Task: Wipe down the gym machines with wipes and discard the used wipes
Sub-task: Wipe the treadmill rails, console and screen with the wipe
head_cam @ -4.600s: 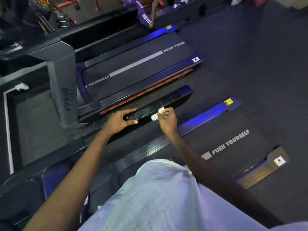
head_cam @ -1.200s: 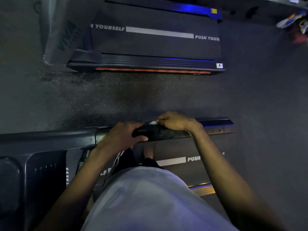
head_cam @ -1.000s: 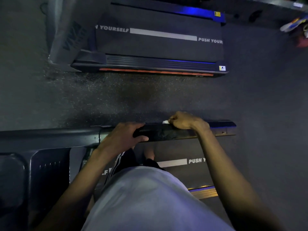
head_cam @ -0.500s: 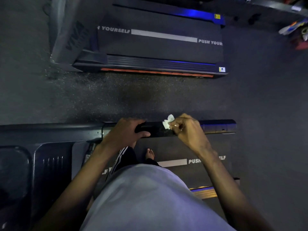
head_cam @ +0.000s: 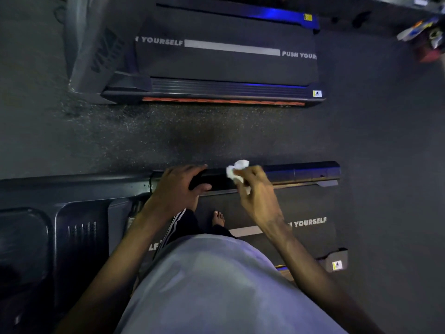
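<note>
On the treadmill handrail (head_cam: 301,171), the left hand (head_cam: 177,189) curls round the bar, and the right hand (head_cam: 257,196) pinches a crumpled white wipe (head_cam: 237,171) beside it. The right arm hides part of the belt (head_cam: 313,203) lettering, leaving "YOURSELF".

The left grip (head_cam: 178,189) wraps the black handrail (head_cam: 301,171) of the near treadmill (head_cam: 337,260) — fingers over its far side, thumb on the near side. Just beside it, the right grip (head_cam: 257,196) pinches a crumpled white wipe (head_cam: 237,171) at the rail's top edge. A bare foot (head_cam: 218,218) stands on the belt (head_cam: 310,208) below — a second treadmill (head_cam: 228,66) lies across the speckled floor (head_cam: 144,138).
</note>
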Tool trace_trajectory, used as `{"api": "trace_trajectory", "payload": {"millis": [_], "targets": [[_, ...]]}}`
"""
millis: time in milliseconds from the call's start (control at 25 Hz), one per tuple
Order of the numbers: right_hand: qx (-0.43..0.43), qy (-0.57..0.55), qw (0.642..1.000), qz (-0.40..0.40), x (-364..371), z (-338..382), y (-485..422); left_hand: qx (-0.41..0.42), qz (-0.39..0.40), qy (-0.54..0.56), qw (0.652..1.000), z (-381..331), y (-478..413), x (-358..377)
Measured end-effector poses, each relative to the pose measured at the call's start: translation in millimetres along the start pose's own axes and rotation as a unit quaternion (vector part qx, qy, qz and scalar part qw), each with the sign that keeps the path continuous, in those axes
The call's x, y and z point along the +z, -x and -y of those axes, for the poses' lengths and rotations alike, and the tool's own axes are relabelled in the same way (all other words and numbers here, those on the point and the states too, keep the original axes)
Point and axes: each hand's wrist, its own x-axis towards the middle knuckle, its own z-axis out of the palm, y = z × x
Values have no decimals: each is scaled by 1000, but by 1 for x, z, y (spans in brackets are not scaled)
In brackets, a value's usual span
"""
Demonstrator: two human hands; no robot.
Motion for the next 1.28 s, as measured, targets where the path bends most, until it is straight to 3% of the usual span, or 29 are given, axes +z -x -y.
{"api": "trace_trajectory", "payload": {"millis": [120, 280, 560, 760, 920, 1120, 1280], "targets": [[-53, 18, 998, 17, 7, 0, 1, -27, -25, -31, 999, 9, 9, -4], [-12, 40, 998, -43, 1, -11, -3, -24, -31, -6, 999, 27, 20, -13], [-73, 45, 996, 37, 19, 22, -10, -13, -32, -29, 999, 25, 21, -18], [10, 69, 998, -5, -4, -6, -22, 11, -43, -54, 998, 33, 16, -19], [62, 112, 981, 145, -10, 15, -56, 24, -51, -33, 998, 32, 13, -23], [115, 105, 891, 428, -15, 17, -130, 20, -53, -51, 997, 34, 13, -20], [120, 62, 875, 466, 19, 2, -152, 36, -76, -68, 994, 38, 10, -15]]}}
